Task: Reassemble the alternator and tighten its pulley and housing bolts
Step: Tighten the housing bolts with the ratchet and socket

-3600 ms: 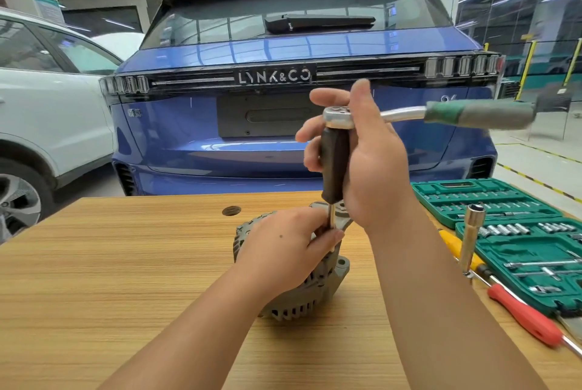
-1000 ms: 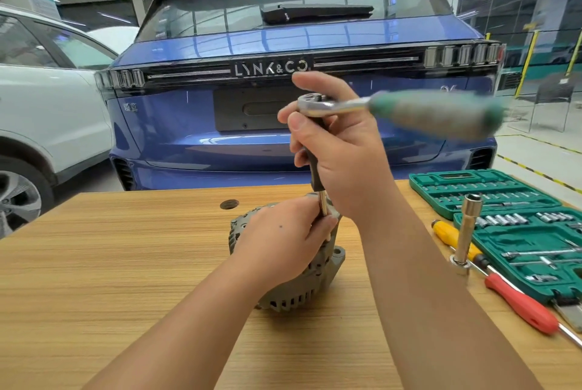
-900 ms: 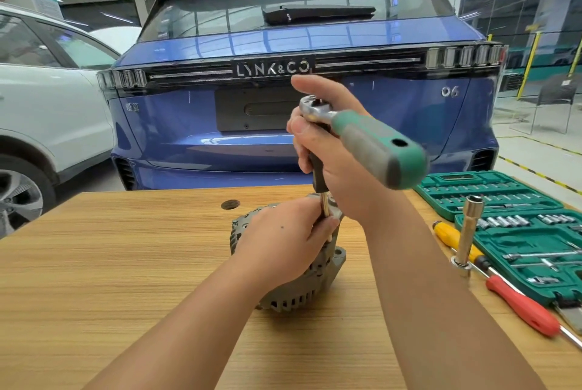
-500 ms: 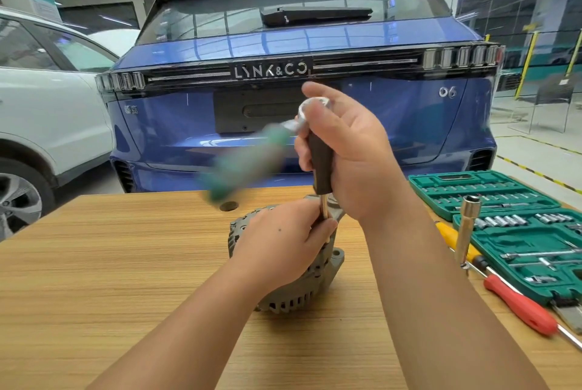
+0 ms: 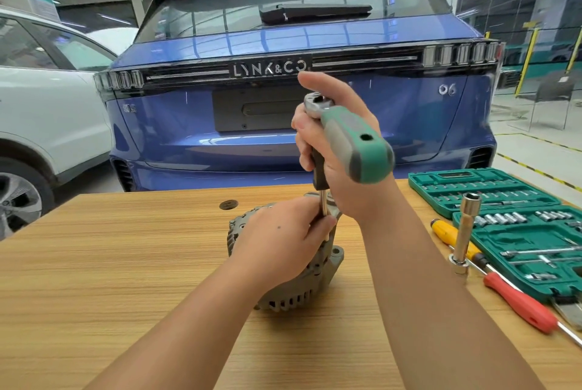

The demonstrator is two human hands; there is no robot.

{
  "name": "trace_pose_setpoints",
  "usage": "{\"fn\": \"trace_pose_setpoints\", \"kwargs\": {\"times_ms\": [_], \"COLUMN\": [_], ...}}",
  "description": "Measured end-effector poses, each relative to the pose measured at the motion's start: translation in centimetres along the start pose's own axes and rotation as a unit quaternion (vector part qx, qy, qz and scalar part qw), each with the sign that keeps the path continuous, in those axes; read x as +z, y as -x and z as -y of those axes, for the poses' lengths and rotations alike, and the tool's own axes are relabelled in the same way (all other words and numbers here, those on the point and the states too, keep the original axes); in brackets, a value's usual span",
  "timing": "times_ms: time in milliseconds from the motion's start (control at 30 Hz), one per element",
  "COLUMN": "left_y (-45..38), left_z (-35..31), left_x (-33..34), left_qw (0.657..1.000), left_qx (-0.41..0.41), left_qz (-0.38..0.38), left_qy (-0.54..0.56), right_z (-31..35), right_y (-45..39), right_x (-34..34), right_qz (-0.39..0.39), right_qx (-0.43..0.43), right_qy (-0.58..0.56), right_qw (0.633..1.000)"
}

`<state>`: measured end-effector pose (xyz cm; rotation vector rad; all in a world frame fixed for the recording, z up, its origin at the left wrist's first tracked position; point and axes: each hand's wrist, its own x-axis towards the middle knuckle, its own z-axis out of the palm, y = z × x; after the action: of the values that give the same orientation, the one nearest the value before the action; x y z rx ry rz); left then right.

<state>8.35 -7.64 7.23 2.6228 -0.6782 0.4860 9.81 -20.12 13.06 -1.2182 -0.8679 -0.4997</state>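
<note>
On the wooden counter (image 5: pixel 126 263) the left hand (image 5: pixel 280 241) grips the alternator (image 5: pixel 321 273), steadying it, while the right hand (image 5: pixel 343 169) clasps the ratchet wrench (image 5: pixel 352 140) and its upright extension to drive a housing bolt.

A single head-worn camera looked forward and down across the wooden bench (image 5: pixel 94 279), close above its near edge. It faced the far edge, where a blue car (image 5: pixel 283 144) stood just beyond, filling the upper view.

Behind grip: blue Lynk & Co car (image 5: pixel 302 80)
Left, behind: white car (image 5: pixel 47 112)
Right, on table: red screwdriver (image 5: pixel 519 304), yellow screwdriver (image 5: pixel 448 233)
</note>
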Motion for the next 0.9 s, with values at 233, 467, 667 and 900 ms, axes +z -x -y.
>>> {"fn": "trace_pose_setpoints", "kwargs": {"times_ms": [233, 467, 667, 900], "left_y": [0.1, -0.1, 0.0, -0.2], "left_z": [0.2, 0.3, 0.2, 0.5], "left_x": [-0.1, -0.1, -0.2, 0.2], "left_qw": [1.000, 0.999, 0.999, 0.999], "left_qx": [0.000, -0.006, -0.004, -0.013], "left_qz": [0.014, 0.032, 0.028, 0.010], "left_qy": [0.000, -0.011, 0.036, 0.028], "right_z": [0.5, 1.2, 1.7, 0.9], "right_y": [-0.4, -0.2, -0.4, -0.2], "right_x": [-0.6, 0.5, -0.1, 0.1], "right_qz": [0.055, -0.085, -0.119, -0.089], "right_qx": [0.104, 0.103, 0.167, 0.089], "right_qy": [-0.180, -0.062, -0.014, -0.017], "right_qw": [0.977, 0.989, 0.979, 0.992]}}
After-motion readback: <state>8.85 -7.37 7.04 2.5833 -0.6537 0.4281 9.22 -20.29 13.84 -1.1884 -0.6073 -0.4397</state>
